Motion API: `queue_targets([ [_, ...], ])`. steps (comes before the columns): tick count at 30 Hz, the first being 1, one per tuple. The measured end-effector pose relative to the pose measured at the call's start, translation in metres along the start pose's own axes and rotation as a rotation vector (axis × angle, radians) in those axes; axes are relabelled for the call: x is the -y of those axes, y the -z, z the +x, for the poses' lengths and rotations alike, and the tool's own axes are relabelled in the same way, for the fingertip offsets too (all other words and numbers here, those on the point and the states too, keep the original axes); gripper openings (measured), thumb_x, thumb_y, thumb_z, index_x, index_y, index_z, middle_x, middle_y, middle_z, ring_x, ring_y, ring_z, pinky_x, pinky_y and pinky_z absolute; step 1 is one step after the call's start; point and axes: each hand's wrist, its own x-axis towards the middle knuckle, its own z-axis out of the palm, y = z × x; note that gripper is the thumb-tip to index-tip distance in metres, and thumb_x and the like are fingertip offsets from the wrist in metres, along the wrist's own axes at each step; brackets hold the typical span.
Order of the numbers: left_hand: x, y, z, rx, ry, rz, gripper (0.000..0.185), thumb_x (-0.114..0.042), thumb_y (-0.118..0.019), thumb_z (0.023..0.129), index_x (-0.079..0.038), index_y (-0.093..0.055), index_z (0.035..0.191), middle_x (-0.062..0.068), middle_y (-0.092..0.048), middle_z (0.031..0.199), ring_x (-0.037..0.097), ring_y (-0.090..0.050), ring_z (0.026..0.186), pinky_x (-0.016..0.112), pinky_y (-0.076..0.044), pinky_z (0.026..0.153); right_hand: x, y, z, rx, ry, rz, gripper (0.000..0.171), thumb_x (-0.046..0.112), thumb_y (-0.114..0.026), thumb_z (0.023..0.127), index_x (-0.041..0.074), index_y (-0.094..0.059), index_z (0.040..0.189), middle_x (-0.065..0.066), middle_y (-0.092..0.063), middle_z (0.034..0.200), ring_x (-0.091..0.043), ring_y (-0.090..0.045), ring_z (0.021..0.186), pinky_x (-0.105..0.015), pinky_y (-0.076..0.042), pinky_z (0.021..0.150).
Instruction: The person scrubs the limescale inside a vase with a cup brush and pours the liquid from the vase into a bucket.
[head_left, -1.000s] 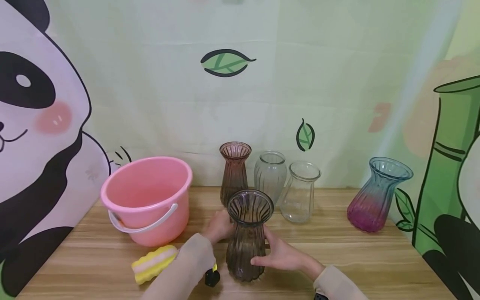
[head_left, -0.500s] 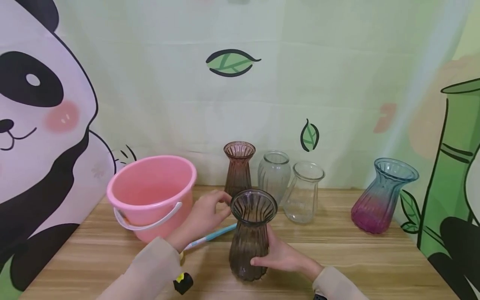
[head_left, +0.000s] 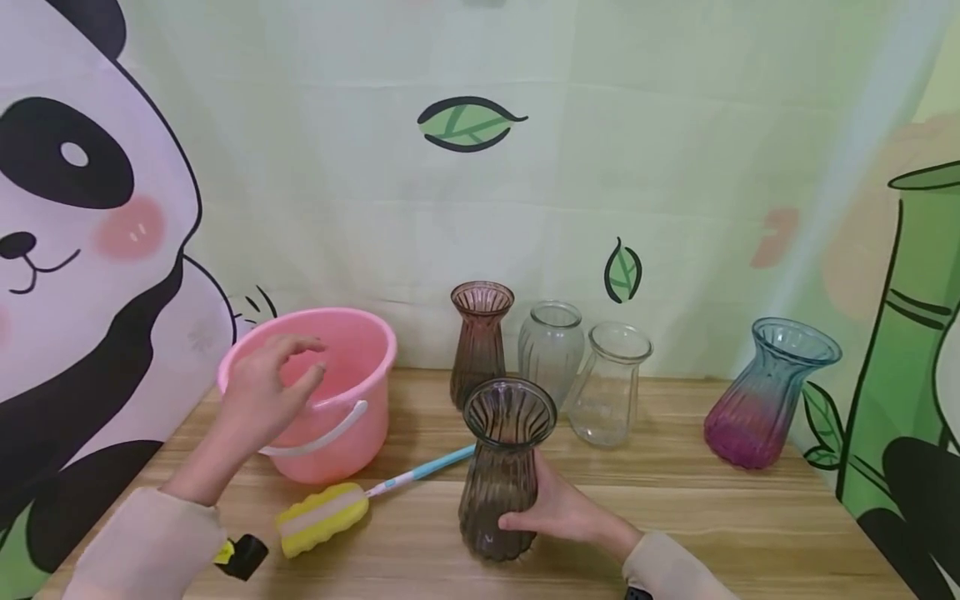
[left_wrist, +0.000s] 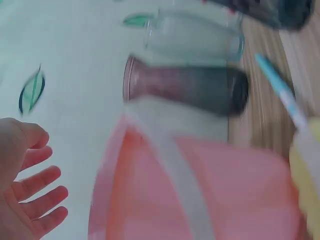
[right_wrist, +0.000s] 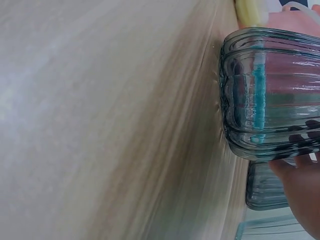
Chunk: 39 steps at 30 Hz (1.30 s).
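Observation:
My right hand (head_left: 558, 506) grips the side of a smoky grey ribbed glass vase (head_left: 501, 492), which stands upright at the front of the table. In the right wrist view, fingers curl round the vase (right_wrist: 280, 95). My left hand (head_left: 272, 385) is over the near left rim of a pink bucket (head_left: 352, 442), fingers loosely bent and holding nothing. The left wrist view shows that hand (left_wrist: 30, 185) beside the bucket (left_wrist: 240, 190). A sponge bottle brush (head_left: 322, 518), with a yellow and white head and blue handle, lies between bucket and vase; its handle end is hidden behind the vase.
Behind the grey vase stand a reddish-brown vase (head_left: 480, 342) and two clear glass vases, one rounded (head_left: 551, 346) and one flared (head_left: 603, 408). A blue and magenta vase (head_left: 753, 408) is at the right. A printed cloth (head_left: 345, 208) hangs behind the wooden table (head_left: 660, 525).
My left hand has drawn back from behind the grey vase, leftward to the bucket, uncovering the brush on the table. My right hand keeps its hold on the vase.

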Motion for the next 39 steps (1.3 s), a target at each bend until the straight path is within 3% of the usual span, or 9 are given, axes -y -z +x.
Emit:
queue_targets([
  [8, 0.06, 0.04, -0.007, 0.053, 0.256, 0.091, 0.042, -0.03, -0.05, 0.092, -0.002, -0.05, 0.123, 0.029, -0.048, 0.124, 0.048, -0.046, 0.11, 0.063, -0.042, 0.082, 0.003, -0.003, 0.002, -0.005, -0.001, 0.02, 0.093, 0.021, -0.079, 0.07, 0.014, -0.019, 0.141, -0.011, -0.04, 0.137, -0.026, -0.045, 0.122, -0.039, -0.035, 0.099],
  [14, 0.094, 0.053, -0.003, 0.157, 0.449, 0.023, 0.061, -0.039, -0.045, 0.092, 0.005, -0.038, 0.134, 0.033, -0.041, 0.13, 0.05, -0.044, 0.113, 0.059, -0.043, 0.083, 0.002, -0.006, 0.005, -0.01, -0.007, 0.03, 0.095, 0.023, -0.079, 0.07, 0.014, -0.018, 0.142, -0.011, -0.04, 0.137, -0.027, -0.046, 0.121, -0.042, -0.035, 0.099],
  [18, 0.109, 0.054, 0.0, 0.236, 0.55, -0.083, 0.067, -0.039, -0.045, 0.092, 0.01, -0.031, 0.136, 0.035, -0.039, 0.131, 0.038, -0.055, 0.105, 0.043, -0.052, 0.08, 0.002, -0.008, 0.006, -0.018, 0.001, 0.02, 0.097, 0.025, -0.079, 0.07, 0.016, -0.016, 0.143, -0.01, -0.038, 0.138, -0.027, -0.045, 0.122, -0.042, -0.034, 0.1],
  [20, 0.114, 0.053, 0.001, 0.258, 0.578, -0.145, 0.067, -0.036, -0.046, 0.093, 0.013, -0.029, 0.135, 0.036, -0.039, 0.131, 0.023, -0.063, 0.09, 0.032, -0.055, 0.073, 0.002, -0.01, 0.006, -0.023, 0.002, 0.008, 0.099, 0.026, -0.079, 0.069, 0.019, -0.015, 0.143, -0.009, -0.038, 0.139, -0.026, -0.044, 0.123, -0.042, -0.034, 0.1],
  [24, 0.118, 0.049, 0.004, 0.296, 0.639, -0.26, 0.064, -0.031, -0.044, 0.095, 0.014, -0.026, 0.136, 0.035, -0.038, 0.13, 0.003, -0.061, 0.076, 0.024, -0.054, 0.07, 0.002, -0.012, 0.006, -0.044, -0.006, -0.016, 0.103, 0.029, -0.08, 0.069, 0.023, -0.01, 0.144, -0.008, -0.036, 0.141, -0.024, -0.043, 0.124, -0.042, -0.034, 0.1],
  [30, 0.114, 0.046, 0.009, 0.3, 0.725, -0.33, 0.06, -0.027, -0.043, 0.095, 0.011, -0.026, 0.138, 0.031, -0.037, 0.132, 0.006, -0.057, 0.079, 0.024, -0.054, 0.072, 0.005, -0.013, 0.013, -0.132, -0.005, -0.059, 0.101, 0.033, -0.08, 0.067, 0.019, -0.014, 0.142, -0.009, -0.043, 0.134, -0.025, -0.047, 0.119, -0.044, -0.036, 0.099],
  [35, 0.113, 0.044, 0.009, 0.302, 0.724, -0.386, 0.059, -0.025, -0.043, 0.096, 0.012, -0.023, 0.138, 0.032, -0.036, 0.133, 0.003, -0.058, 0.076, 0.024, -0.053, 0.074, 0.012, -0.014, 0.025, -0.229, 0.011, -0.129, 0.096, 0.033, -0.082, 0.065, 0.018, -0.022, 0.139, -0.009, -0.046, 0.129, -0.024, -0.05, 0.115, -0.044, -0.039, 0.095],
  [39, 0.114, 0.043, 0.011, 0.291, 0.728, -0.406, 0.058, -0.024, -0.042, 0.096, 0.011, -0.024, 0.139, 0.031, -0.038, 0.131, 0.002, -0.058, 0.075, 0.024, -0.053, 0.074, 0.023, -0.013, 0.039, -0.339, 0.073, -0.326, 0.094, 0.036, -0.083, 0.06, 0.016, -0.032, 0.136, -0.008, -0.048, 0.126, -0.025, -0.049, 0.114, -0.044, -0.041, 0.093],
])
